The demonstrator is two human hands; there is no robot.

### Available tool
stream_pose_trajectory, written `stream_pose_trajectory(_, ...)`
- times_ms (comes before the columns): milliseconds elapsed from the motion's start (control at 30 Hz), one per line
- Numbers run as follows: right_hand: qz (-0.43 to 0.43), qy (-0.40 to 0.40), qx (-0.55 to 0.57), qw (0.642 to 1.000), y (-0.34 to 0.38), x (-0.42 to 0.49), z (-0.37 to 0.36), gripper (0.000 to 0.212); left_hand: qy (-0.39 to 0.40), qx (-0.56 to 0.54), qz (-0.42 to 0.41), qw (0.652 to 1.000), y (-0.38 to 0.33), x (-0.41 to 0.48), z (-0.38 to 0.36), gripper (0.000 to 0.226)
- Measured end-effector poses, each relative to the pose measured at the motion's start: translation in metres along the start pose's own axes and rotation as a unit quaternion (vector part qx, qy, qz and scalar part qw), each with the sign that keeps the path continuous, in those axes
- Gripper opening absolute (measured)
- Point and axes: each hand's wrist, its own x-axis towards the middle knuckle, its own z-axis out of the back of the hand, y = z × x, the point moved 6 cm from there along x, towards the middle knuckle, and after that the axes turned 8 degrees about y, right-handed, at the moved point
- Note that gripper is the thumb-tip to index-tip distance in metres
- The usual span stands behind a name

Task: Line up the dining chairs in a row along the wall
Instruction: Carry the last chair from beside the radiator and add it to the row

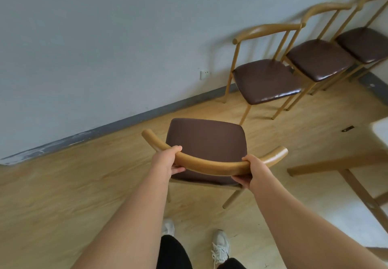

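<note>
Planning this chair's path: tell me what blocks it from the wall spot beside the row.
Nothing visible does. Bare wooden floor lies between the held brown-cushioned wooden chair and the grey wall, left of the nearest lined-up chair.

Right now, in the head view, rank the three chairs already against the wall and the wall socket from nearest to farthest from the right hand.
1. Nearest wall chair, ahead of the right hand.
2. Wall socket, ahead-left; close to call against the middle chair.
3. Middle chair, further right.
4. Far chair, at the row's end.
</note>
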Motion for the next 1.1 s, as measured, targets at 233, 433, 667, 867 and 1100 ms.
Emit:
stream_pose_trajectory(233, -0.006, -0.011, 0.036, 0.999, 0.032, 0.022, -0.103, 0.048, 0.033, 0.032, 0.011, 0.999, -0.101, 0.072, 0.032, 0.064)
stream_pose_trajectory(433, 0.004, -0.043, 0.107, 0.993, 0.049, 0.031, -0.166, 0.05, 0.069, 0.107, 0.019, 0.992, -0.186, 0.121, 0.039, 0.065)
stream_pose_trajectory(667, 0.004, -0.089, 0.216, 0.972, 0.075, 0.056, -0.191, 0.063, 0.107, 0.196, 0.02, 0.974, -0.261, 0.166, -0.009, 0.061)
stream_pose_trajectory(867, -0.015, -0.12, 0.249, 0.961, 0.113, 0.091, -0.198, 0.064, 0.117, 0.231, 0.03, 0.965, -0.306, 0.204, -0.057, 0.067)
stream_pose_trajectory(1100, -0.015, -0.142, 0.309, 0.94, 0.145, 0.114, -0.225, 0.056, 0.141, 0.277, 0.056, 0.949, -0.345, 0.255, -0.09, 0.066)
